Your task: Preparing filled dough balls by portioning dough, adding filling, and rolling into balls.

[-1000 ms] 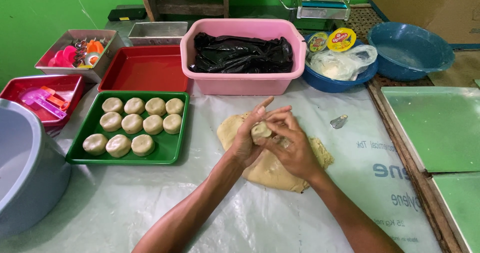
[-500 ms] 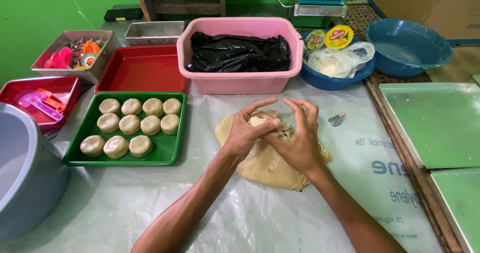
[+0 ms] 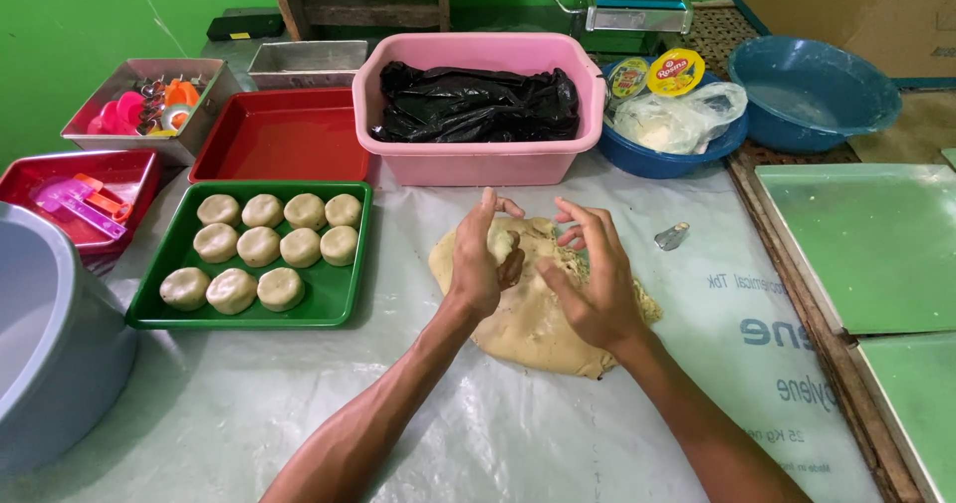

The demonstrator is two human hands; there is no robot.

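A big lump of pale dough (image 3: pixel 533 329) lies on the plastic-covered table. My left hand (image 3: pixel 476 256) is over its far edge, cupped around a small dough piece with brown filling (image 3: pixel 510 262). My right hand (image 3: pixel 596 286) hovers just to the right with fingers spread, holding nothing, over the dough lump. To the left a green tray (image 3: pixel 334 306) carries several flattened round dough balls (image 3: pixel 259 246) in rows.
A pink tub (image 3: pixel 478 167) with black plastic stands behind the dough, flanked by a red tray (image 3: pixel 284 142) and a blue bowl (image 3: pixel 662 162) of bags and lids. A grey bucket (image 3: pixel 50 364) sits front left. Green boards (image 3: pixel 866 244) lie right; a small metal cutter (image 3: pixel 672 236) lies nearby.
My hands were pressed together around the small dough piece. They have dropped lower over the dough lump and come apart; the right hand has opened and the brown filling shows.
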